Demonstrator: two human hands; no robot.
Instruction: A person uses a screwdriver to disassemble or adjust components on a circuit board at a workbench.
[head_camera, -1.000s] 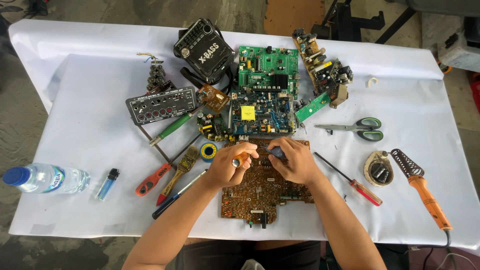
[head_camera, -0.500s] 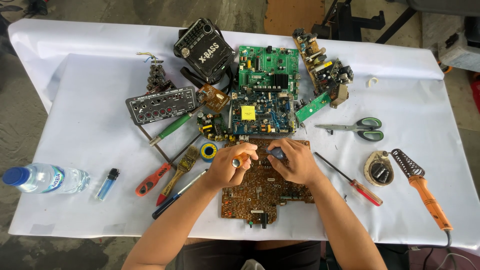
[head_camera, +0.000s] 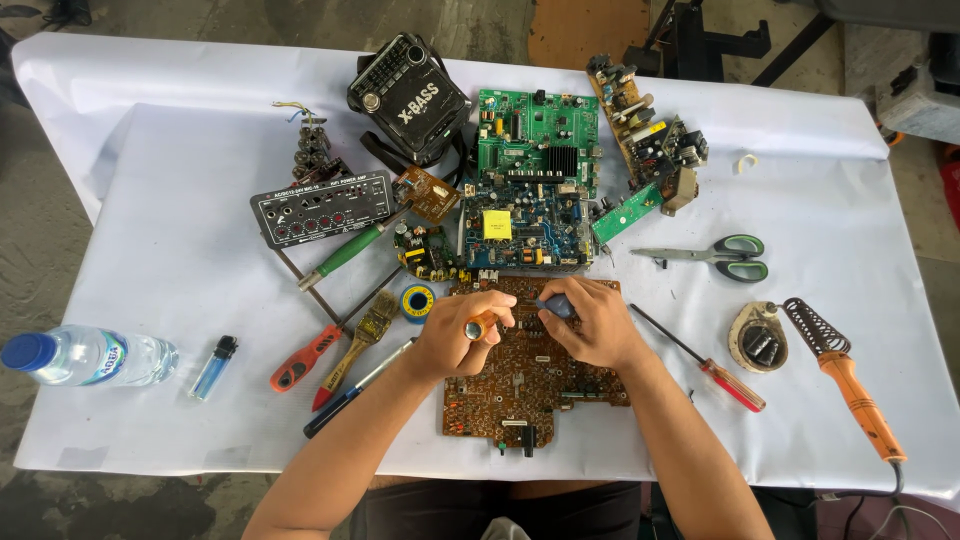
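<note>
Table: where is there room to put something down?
Bare white table cover lies left of the black amplifier panel, above the water bottle. More lies on the right, above the scissors. The middle is crowded: circuit boards, screwdrivers and both hands, left hand, right hand, on the brown circuit board.

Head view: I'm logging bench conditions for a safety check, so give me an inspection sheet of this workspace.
Surface: table under a white sheet, crowded in the middle.
Job's things: brown circuit board flat at the near edge; left hand grips an orange-handled tool, right hand holds a dark blue object, both over the board.
Clutter: green boards, black speaker, scissors, screwdrivers, brush, solder roll, lighter, water bottle.
Hands: both closed on tools.
Cables: soldering iron cord runs off the near right edge.
Surroundings: concrete floor, dark stand legs behind.
</note>
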